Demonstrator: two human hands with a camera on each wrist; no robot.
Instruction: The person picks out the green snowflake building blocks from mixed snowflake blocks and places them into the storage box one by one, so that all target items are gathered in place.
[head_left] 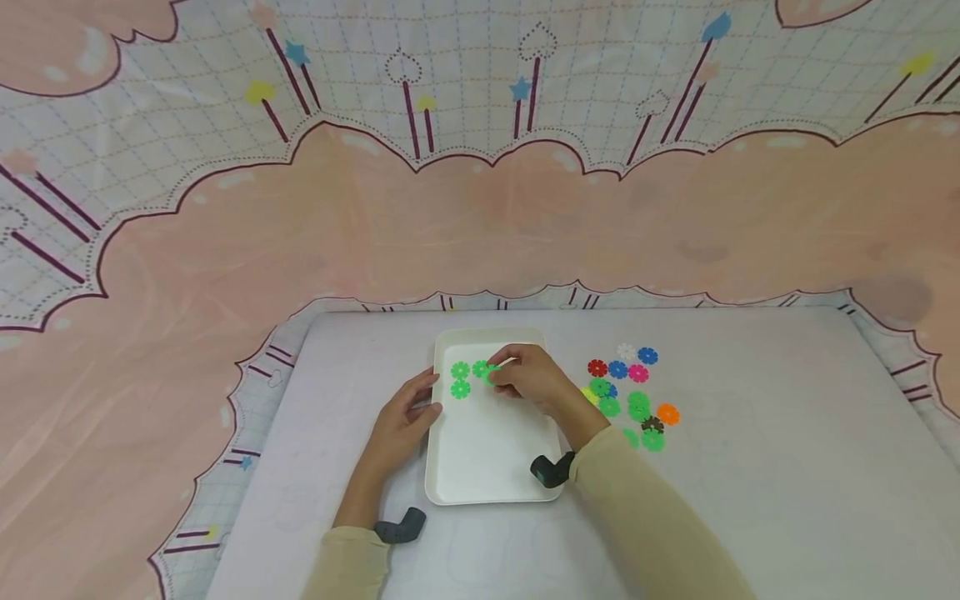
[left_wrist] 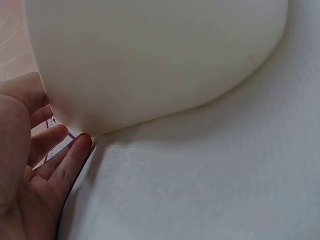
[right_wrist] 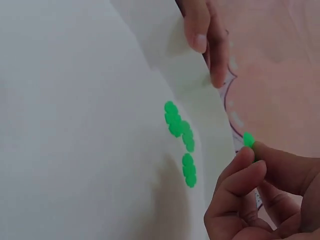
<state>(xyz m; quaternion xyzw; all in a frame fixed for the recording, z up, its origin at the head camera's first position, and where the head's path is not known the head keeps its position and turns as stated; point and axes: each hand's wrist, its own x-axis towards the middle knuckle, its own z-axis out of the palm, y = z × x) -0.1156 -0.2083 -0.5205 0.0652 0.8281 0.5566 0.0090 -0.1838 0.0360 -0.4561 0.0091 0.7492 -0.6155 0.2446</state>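
On white table (head_left: 750, 433), pink backdrop (head_left: 480, 225) | right fingers (right_wrist: 240, 175) pinch green disc (right_wrist: 248, 139) | left fingers (left_wrist: 70, 160) seemingly straight, touching tray (head_left: 487, 467)

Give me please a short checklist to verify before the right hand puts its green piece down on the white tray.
1. Right hand pinches the green piece: ok, held between the fingertips.
2. Left hand steadies the white tray: ok, its fingers touch the tray's left edge.
3. Free space on the tray: ok, only green pieces lie near the far end, the near part is bare.
4. Held piece matches those on the tray: ok, all green.
5. Pile of mixed-colour pieces clear of the tray: ok, it lies on the table to the right.
6. Exact landing spot: cannot tell, the right hand hides it.
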